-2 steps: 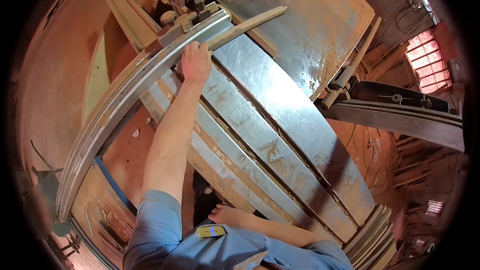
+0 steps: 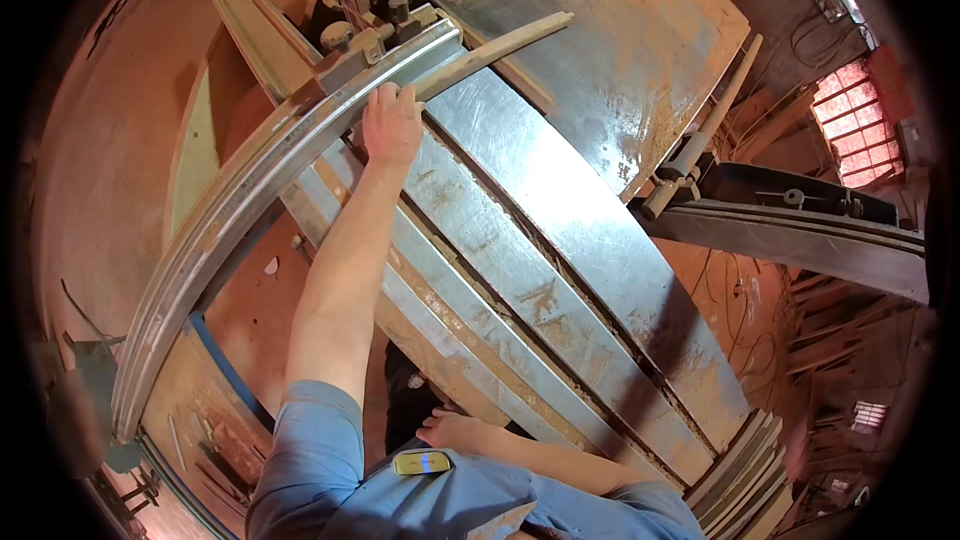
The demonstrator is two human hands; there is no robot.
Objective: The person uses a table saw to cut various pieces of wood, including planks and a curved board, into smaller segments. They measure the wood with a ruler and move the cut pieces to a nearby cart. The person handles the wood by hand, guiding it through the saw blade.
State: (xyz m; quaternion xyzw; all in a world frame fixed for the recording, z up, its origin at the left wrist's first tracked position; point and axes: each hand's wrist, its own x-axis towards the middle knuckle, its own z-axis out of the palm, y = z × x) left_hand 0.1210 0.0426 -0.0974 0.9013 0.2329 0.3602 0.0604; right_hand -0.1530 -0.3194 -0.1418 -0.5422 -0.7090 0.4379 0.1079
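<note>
My left hand (image 2: 392,125) reaches far forward, its fingers closed around the near end of a narrow wooden strip (image 2: 500,45). The strip lies across the far part of a grey metal machine table (image 2: 590,190), beside a long metal rail (image 2: 330,100). The grip itself is partly hidden behind the back of the hand. Close to my waist, my right hand (image 2: 458,431) hangs at the table's near edge with its fingers loosely apart, and nothing shows in it.
Clamps and knobs (image 2: 365,20) sit on the rail's far end. A wide dusty metal plate (image 2: 600,30) adjoins the table. Stacked wooden strips (image 2: 745,480) stand at the lower right. A dark metal beam (image 2: 800,245) juts out at right. Dark slots run along the table.
</note>
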